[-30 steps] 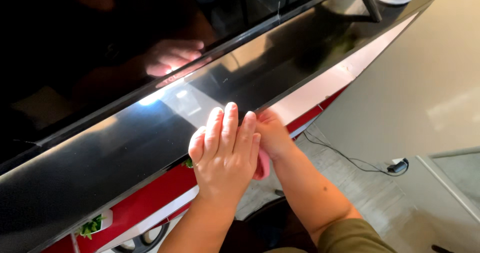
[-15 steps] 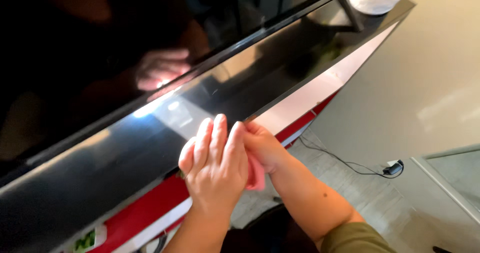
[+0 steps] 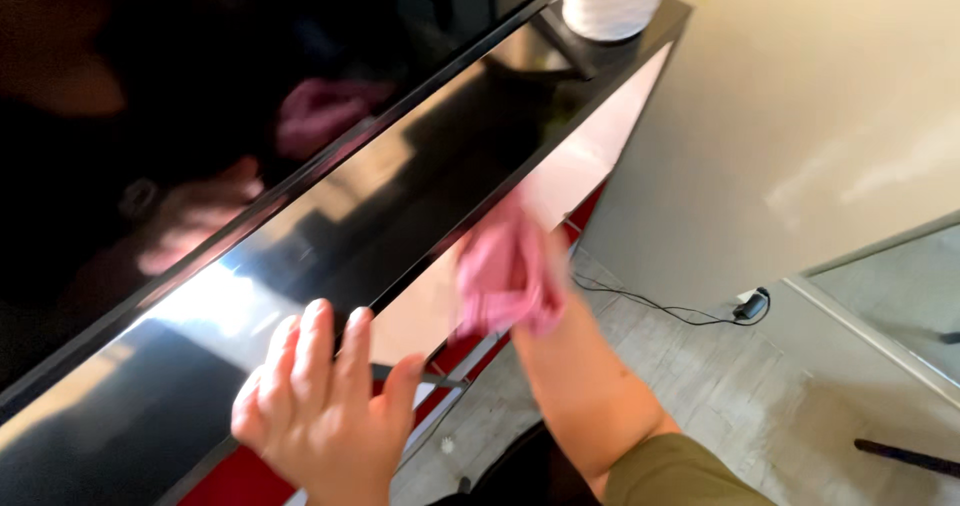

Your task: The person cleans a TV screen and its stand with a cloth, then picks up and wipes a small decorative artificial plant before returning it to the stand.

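Note:
My right hand is shut on a pink cloth and presses it against the front edge of a glossy black cabinet top. The hand is blurred and mostly hidden under the cloth. My left hand lies lower left on the same front edge, fingers spread and flat, holding nothing. A large dark screen stands on the cabinet behind both hands and mirrors them and the cloth.
A white pot with a plant stands at the cabinet's far end. The cabinet front is red and white. A black cable and plug lie on the grey floor by the beige wall. A dark rod lies lower right.
My right hand has slid the pink cloth to the right along the cabinet's front edge, away from my left hand. The two hands were together before and are now apart.

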